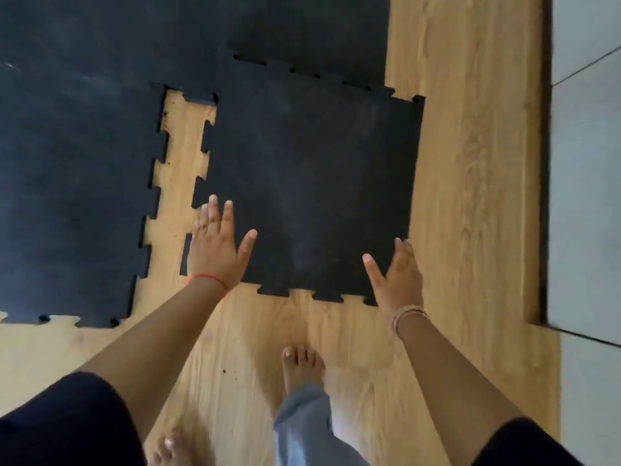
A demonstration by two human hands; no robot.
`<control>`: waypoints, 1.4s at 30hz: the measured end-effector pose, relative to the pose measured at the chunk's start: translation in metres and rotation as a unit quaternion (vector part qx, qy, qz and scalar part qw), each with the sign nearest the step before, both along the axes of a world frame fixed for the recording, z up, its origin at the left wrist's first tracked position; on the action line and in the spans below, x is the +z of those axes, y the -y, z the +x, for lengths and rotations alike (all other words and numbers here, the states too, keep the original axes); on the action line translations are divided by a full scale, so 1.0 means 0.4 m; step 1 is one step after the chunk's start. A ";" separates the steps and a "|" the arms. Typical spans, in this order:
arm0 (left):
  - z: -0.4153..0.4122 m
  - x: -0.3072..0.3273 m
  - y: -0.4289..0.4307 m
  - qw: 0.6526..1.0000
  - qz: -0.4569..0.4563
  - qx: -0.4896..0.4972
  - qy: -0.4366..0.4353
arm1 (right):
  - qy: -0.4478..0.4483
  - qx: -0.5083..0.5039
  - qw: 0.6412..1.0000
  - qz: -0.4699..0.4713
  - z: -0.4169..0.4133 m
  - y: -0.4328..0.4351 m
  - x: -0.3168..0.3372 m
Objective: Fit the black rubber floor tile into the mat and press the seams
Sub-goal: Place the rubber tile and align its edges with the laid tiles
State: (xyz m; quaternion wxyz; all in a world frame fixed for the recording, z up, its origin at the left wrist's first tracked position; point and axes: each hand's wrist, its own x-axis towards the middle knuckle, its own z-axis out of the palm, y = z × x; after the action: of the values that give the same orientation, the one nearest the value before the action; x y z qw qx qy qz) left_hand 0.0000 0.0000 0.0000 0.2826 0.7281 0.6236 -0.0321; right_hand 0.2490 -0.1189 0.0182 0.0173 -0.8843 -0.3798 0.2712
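Head view: the black tile (pixel 309 183) lies askew on the wood floor (pixel 470 163), its far edge overlapping the mat (pixel 77 169); left hand (pixel 218 250) and right hand (pixel 400 280) spread open, gripping nothing

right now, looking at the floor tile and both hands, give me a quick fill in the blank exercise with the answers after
1. The loose black tile lies on a floor that looks like ____.
2. Between the tile and the laid mat, a strip of bare floor shows on the tile's ____ side.
3. The left hand wears a thin ____ wrist thread.
4. The right hand is at the tile's near ____ corner.

Answers: wood, left, red, right
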 end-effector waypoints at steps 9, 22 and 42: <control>-0.054 -0.350 -0.110 0.966 0.013 0.258 0.013 | 0.127 -0.164 0.975 0.075 0.107 -0.051 -0.377; -0.084 -0.320 -0.269 0.899 -0.039 0.415 0.136 | -0.100 -0.464 0.839 0.265 0.191 -0.121 -0.406; -0.390 -0.331 -0.104 0.892 0.169 0.405 0.109 | -0.195 -0.546 0.784 0.223 -0.018 -0.108 -0.427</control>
State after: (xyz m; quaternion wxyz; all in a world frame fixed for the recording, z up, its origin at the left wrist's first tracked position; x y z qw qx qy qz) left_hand -0.1561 0.0417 -0.1323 0.2101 0.4478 0.8259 0.2706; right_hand 0.2420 -0.0758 -0.1524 0.4326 -0.8437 0.1285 0.2908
